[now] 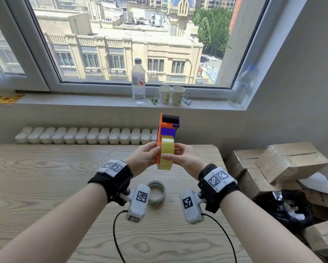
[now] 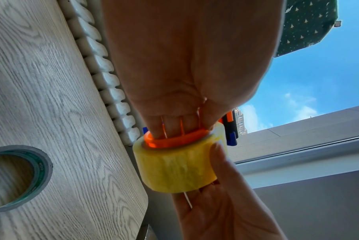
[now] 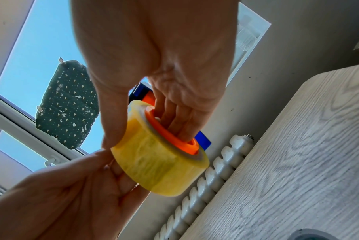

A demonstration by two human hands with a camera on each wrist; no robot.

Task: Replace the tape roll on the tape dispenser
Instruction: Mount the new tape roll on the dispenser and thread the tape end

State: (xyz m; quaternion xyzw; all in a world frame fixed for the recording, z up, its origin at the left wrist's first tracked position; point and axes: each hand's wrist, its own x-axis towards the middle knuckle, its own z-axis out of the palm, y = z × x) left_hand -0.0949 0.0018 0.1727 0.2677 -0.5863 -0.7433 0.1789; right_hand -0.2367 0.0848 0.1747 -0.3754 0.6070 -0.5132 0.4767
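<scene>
Both hands up over table [image 1: 45,186], holding tape dispenser [image 1: 167,128] upright, cutter end on top. Yellow tape roll [image 1: 167,154] sits on the orange hub at dispenser's lower end. My left hand [image 1: 146,158] grips dispenser's orange side, fingers curled at the hub. My right hand [image 1: 184,158] is clamped on the roll: thumb across its outer face, fingers into the hub from the open side. Near-empty roll [image 1: 156,191] lies flat on table below, well apart from hands.
</scene>
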